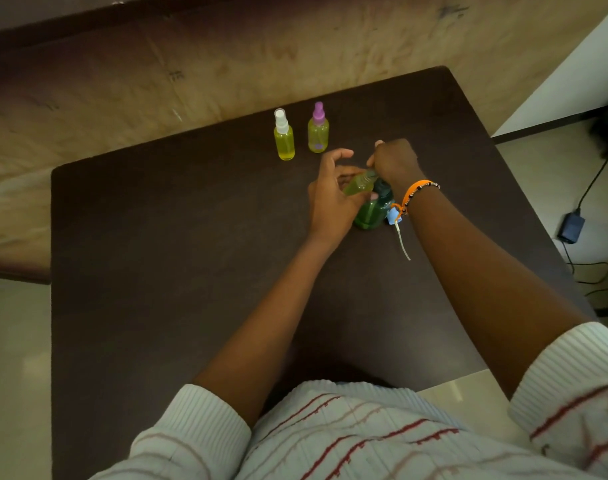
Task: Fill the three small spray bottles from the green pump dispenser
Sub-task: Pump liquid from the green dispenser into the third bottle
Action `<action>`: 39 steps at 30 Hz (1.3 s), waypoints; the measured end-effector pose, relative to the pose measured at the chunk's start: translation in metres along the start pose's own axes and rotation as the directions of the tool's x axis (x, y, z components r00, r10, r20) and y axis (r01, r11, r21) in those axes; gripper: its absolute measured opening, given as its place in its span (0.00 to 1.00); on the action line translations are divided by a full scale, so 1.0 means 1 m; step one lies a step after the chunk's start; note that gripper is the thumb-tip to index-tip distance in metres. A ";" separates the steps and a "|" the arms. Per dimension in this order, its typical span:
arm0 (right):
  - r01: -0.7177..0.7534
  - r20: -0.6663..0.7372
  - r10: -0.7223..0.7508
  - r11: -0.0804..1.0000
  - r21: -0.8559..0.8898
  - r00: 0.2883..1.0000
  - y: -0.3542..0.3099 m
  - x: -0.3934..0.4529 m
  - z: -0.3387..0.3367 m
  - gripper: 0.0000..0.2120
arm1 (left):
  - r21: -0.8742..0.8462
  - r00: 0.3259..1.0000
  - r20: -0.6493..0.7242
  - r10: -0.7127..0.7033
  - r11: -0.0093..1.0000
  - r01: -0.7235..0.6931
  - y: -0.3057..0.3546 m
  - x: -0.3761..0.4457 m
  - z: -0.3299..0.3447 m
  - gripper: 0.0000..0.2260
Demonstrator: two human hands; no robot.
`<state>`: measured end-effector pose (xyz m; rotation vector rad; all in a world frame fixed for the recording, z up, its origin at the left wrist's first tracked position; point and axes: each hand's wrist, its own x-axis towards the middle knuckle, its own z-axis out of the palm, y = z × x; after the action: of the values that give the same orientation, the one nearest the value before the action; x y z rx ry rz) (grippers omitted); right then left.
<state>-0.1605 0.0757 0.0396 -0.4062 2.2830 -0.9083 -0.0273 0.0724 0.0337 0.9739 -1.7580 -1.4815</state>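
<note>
- My left hand point(330, 199) is wrapped around a small spray bottle point(359, 183) of yellow-green liquid, thumb and fingers closed on its body, and I hold it tilted with its neck pointing to the right.
- My right hand point(394, 164) sits on top of the green pump dispenser point(371, 211), fingers curled down over the pump head; I cannot tell how tightly it is closed, since the back of the hand hides the fingertips.
- The neck of the tilted bottle meets the pump's spout just under my right hand, though the exact point of contact is hidden.
- The dispenser stands upright on the dark brown table point(191, 271), between my two wrists, with green liquid showing through its body.
- A blue spray cap point(394, 215) with its thin white dip tube point(403, 244) lies on the table just to the right of the dispenser, close under my right wrist.
- On that wrist I wear an orange beaded bracelet point(416, 190).
- My striped white sleeves are pushed up past the elbows at the near edge of the table.
- Farther back, well apart from my hands, two more small bottles stand upright side by side, both filled with yellow liquid: a white-capped bottle point(283, 136) on the left and a purple-capped bottle point(318, 129) on the right.
- Off the table to the right, a black power adapter point(571, 227) and its cable lie on the floor.
</note>
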 end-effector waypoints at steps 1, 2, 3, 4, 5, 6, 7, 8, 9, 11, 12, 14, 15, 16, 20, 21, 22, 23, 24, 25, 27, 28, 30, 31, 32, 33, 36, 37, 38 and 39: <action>-0.004 0.024 0.004 1.000 0.011 1.000 0.000 0.001 -0.001 0.18 | 0.000 1.000 0.005 -0.001 1.000 0.001 0.001 0.000 0.000 0.30; -0.013 0.042 0.012 1.000 0.024 0.999 -0.001 0.001 -0.001 0.18 | -0.006 1.000 0.008 -0.004 1.000 0.005 0.001 0.000 0.000 0.30; -0.024 0.061 0.022 0.999 0.034 0.998 -0.002 0.001 -0.002 0.19 | -0.012 1.000 0.006 -0.007 1.000 0.007 0.001 0.000 0.000 0.30; -0.022 0.090 0.018 0.999 0.038 0.996 -0.004 -0.001 -0.003 0.20 | -0.015 1.000 0.004 -0.008 1.000 0.008 0.001 0.000 0.000 0.30; -0.026 0.124 0.022 0.999 0.033 0.992 -0.006 -0.002 -0.004 0.20 | -0.014 1.000 0.004 -0.009 1.000 0.010 0.000 0.000 0.000 0.30; -0.021 0.146 0.017 0.999 0.025 0.989 -0.007 -0.003 -0.005 0.18 | -0.013 1.000 0.005 -0.011 1.000 0.011 0.000 0.000 0.000 0.30; -0.027 0.150 0.023 0.999 0.027 0.988 -0.007 -0.002 -0.005 0.16 | -0.012 1.000 0.005 -0.011 1.000 0.011 0.000 0.000 0.000 0.31; -0.029 0.145 0.025 0.999 0.025 0.989 -0.007 -0.002 -0.006 0.15 | -0.013 1.000 0.003 -0.010 1.000 0.010 0.000 0.001 0.000 0.31; -0.029 0.126 0.025 0.999 0.033 0.992 -0.007 -0.002 -0.006 0.15 | -0.010 1.000 0.001 -0.007 1.000 0.007 0.000 0.001 0.000 0.31; -0.031 0.083 0.027 0.999 0.042 0.996 -0.005 -0.001 -0.004 0.13 | -0.010 1.000 0.000 0.001 1.000 -0.001 0.000 0.001 0.001 0.30; -0.029 0.061 0.026 0.998 0.053 0.998 -0.004 -0.001 -0.003 0.14 | -0.010 1.000 -0.002 0.005 1.000 -0.005 0.000 0.002 0.001 0.30; -0.036 0.034 0.034 0.998 0.045 0.999 -0.004 -0.003 -0.003 0.18 | -0.008 1.000 -0.006 0.010 1.000 -0.010 0.000 0.002 0.002 0.29; -0.031 0.022 0.031 0.999 0.020 0.999 -0.005 -0.004 -0.003 0.19 | -0.006 1.000 -0.005 0.010 1.000 -0.010 0.000 0.002 0.002 0.29; -0.021 0.004 0.021 1.000 -0.009 1.000 -0.005 -0.006 -0.002 0.20 | -0.005 1.000 -0.004 0.011 1.000 -0.011 0.000 0.002 0.001 0.29; -0.017 -0.044 0.016 0.999 -0.029 0.999 -0.005 -0.008 0.000 0.20 | 0.003 1.000 0.000 0.007 1.000 -0.007 -0.001 0.002 0.000 0.28; -0.015 -0.034 0.014 1.000 -0.024 0.999 -0.004 -0.007 -0.001 0.20 | 0.003 1.000 0.002 0.006 1.000 -0.006 0.000 0.001 0.000 0.28; -0.011 -0.014 0.011 1.000 -0.016 1.000 -0.004 -0.006 -0.001 0.19 | 0.001 1.000 0.002 0.004 1.000 -0.004 0.000 0.001 0.000 0.29; -0.015 0.016 0.015 1.000 -0.005 1.000 -0.005 -0.006 -0.002 0.18 | 0.004 1.000 0.004 0.004 1.000 -0.004 0.001 0.001 0.000 0.29; -0.016 0.045 0.016 1.000 0.014 0.999 -0.005 -0.005 -0.002 0.18 | 0.007 1.000 0.004 0.006 1.000 -0.006 0.001 0.002 0.000 0.29; -0.024 0.072 0.021 0.999 0.033 0.997 -0.007 -0.005 -0.003 0.20 | 0.012 1.000 0.005 0.007 1.000 -0.007 0.002 0.002 0.000 0.29; -0.037 0.114 0.026 0.995 0.094 0.993 -0.010 -0.003 -0.003 0.22 | 0.010 1.000 0.007 0.008 1.000 -0.009 0.003 0.002 -0.001 0.30; -0.042 0.124 0.027 0.991 0.124 0.992 -0.010 -0.003 -0.004 0.23 | 0.006 1.000 0.006 0.010 1.000 -0.010 0.003 0.002 -0.001 0.30; -0.042 0.128 0.024 0.990 0.138 0.991 -0.010 -0.004 -0.005 0.22 | 0.005 1.000 0.002 0.014 1.000 -0.014 0.003 0.002 -0.001 0.30; -0.031 0.120 0.017 0.992 0.120 0.993 -0.009 -0.003 -0.005 0.22 | 0.006 1.000 0.003 0.013 1.000 -0.013 0.003 0.002 -0.001 0.30; -0.019 0.115 0.007 0.995 0.097 0.993 -0.008 -0.003 -0.005 0.20 | 0.005 1.000 0.004 0.010 1.000 -0.010 0.003 0.002 -0.001 0.30; -0.012 0.110 0.002 0.997 0.083 0.994 -0.008 -0.004 -0.006 0.18 | 0.004 1.000 0.005 0.011 1.000 -0.011 0.004 0.001 -0.001 0.30; 0.003 0.092 -0.008 0.999 0.048 0.996 -0.006 -0.007 -0.007 0.15 | 0.001 1.000 0.001 0.012 1.000 -0.012 0.005 0.002 0.000 0.30; 0.008 0.082 -0.010 1.000 0.027 0.997 -0.006 -0.007 -0.007 0.14 | -0.001 1.000 -0.003 0.016 1.000 -0.016 0.006 0.002 0.000 0.30; 0.009 0.066 -0.010 1.000 0.012 0.998 -0.004 -0.006 -0.006 0.12 | -0.004 1.000 -0.006 0.021 1.000 -0.021 0.006 0.002 0.000 0.30; 0.008 0.045 -0.008 1.000 -0.001 0.999 -0.004 -0.005 -0.005 0.14 | -0.005 1.000 -0.010 0.025 1.000 -0.025 0.005 0.002 0.000 0.31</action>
<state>-0.1597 0.0782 0.0476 -0.4326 2.2424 -0.8929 -0.0294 0.0711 0.0390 0.9513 -1.7527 -1.4627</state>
